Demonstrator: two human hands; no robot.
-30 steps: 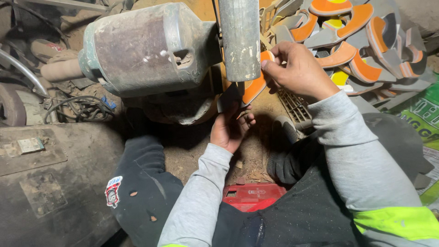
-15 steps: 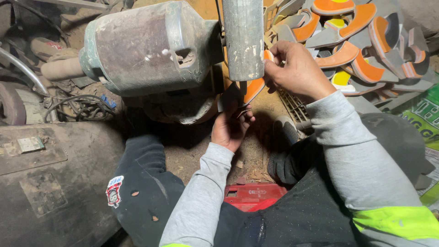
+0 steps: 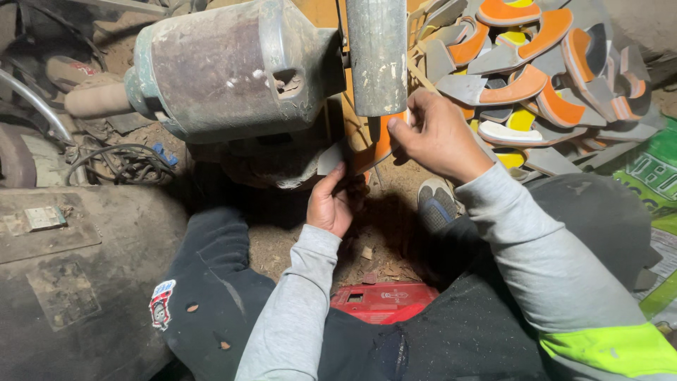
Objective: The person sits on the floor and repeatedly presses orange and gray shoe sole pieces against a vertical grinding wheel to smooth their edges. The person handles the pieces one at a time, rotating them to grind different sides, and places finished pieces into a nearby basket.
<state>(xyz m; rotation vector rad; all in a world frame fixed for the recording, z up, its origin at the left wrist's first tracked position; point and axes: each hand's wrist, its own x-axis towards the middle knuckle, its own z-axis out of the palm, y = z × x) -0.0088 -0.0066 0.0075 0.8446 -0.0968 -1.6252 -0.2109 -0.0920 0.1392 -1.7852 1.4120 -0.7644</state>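
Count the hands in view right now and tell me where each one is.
2. The left hand is low under the grey motor, touching the orange-and-grey piece. The right hand grips that piece beside the grinding drum. No other hands visible.
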